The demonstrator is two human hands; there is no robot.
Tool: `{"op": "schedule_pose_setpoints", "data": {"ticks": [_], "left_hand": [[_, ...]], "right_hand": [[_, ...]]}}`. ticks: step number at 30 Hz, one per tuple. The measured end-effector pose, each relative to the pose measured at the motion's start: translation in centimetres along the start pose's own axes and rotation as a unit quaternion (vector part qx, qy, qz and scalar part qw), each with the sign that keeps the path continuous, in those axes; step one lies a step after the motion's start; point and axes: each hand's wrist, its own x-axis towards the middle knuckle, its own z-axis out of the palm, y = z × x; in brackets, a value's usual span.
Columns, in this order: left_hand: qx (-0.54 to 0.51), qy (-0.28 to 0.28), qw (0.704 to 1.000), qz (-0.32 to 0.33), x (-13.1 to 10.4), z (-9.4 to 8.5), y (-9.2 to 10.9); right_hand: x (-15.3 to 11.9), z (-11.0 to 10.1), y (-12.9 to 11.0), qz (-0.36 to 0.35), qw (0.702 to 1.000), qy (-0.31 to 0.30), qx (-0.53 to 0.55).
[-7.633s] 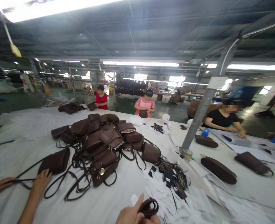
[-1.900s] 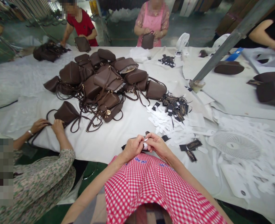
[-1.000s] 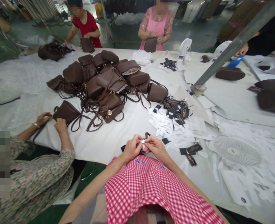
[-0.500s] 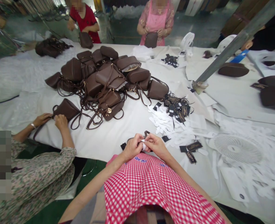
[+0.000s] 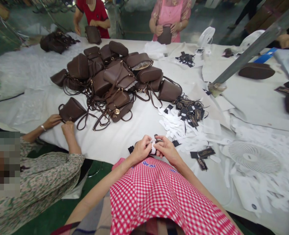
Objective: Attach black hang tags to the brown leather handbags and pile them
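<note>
Close to my apron, my left hand pinches one side of a small white strip. On the other side, my right hand has its fingers closed on the same strip. The strip looks curled around something dark brown, perhaps a bag strap, mostly hidden by my fingers. Black tags stick out to the left of my left hand. Beyond and to the right of my right hand lie loose white strips and a heap of black tags with gold lettering.
A pile of brown handbags covers the table's middle. At left, a co-worker's hands handle another brown bag. Two people stand across the table. A white fan lies at right, near a slanted metal pole.
My fingers have shifted on the white strip, and more of it shows, curving between both hands. The head view has tilted slightly. The co-worker at left has moved a hand on the bag.
</note>
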Motion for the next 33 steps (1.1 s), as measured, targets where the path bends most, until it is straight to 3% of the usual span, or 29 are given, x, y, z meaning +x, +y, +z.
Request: {"op": "schedule_pose_setpoints", "data": {"ticks": [5, 8, 10, 13, 16, 21, 24, 27, 30, 33], "left_hand": [[-0.037, 0.011, 0.999, -0.018, 0.0, 0.2, -0.4], [-0.053, 0.011, 0.998, -0.029, 0.1, 0.2, -0.7], [-0.061, 0.004, 0.998, -0.029, 0.1, 0.2, -0.7], [-0.074, 0.008, 0.997, -0.024, 0.1, 0.1, -0.7], [-0.100, 0.026, 0.994, -0.028, 0.1, 0.1, -0.6], [-0.122, 0.063, 0.990, -0.037, 0.1, 0.3, -0.7], [-0.117, 0.067, 0.990, -0.037, 0.2, 0.4, -0.9], [-0.088, 0.062, 0.994, -0.027, 0.4, 0.4, -1.1], [-0.088, 0.062, 0.994, -0.026, 0.4, 0.4, -1.0], [-0.069, 0.053, 0.996, -0.020, 0.3, 0.4, -0.8]], "right_hand": [[-0.1, -0.3, -0.1, -0.012, 1.000, -0.003, -0.015], [-0.2, -0.7, -0.1, -0.069, 0.994, 0.022, -0.086], [-0.2, -1.1, -0.1, -0.166, 0.965, 0.056, -0.197], [-0.1, -1.3, 0.1, -0.303, 0.878, 0.074, -0.362], [0.2, -1.4, 0.6, -0.339, 0.829, 0.039, -0.443], [0.5, -1.3, 1.3, -0.349, 0.803, 0.015, -0.482], [0.1, -1.0, 0.7, -0.353, 0.811, 0.023, -0.465], [-0.6, -0.4, -0.5, -0.330, 0.862, 0.058, -0.379], [-1.0, 0.3, -1.5, -0.193, 0.958, 0.051, -0.205], [-0.8, 0.6, -1.6, -0.034, 0.998, 0.011, -0.053]]}}
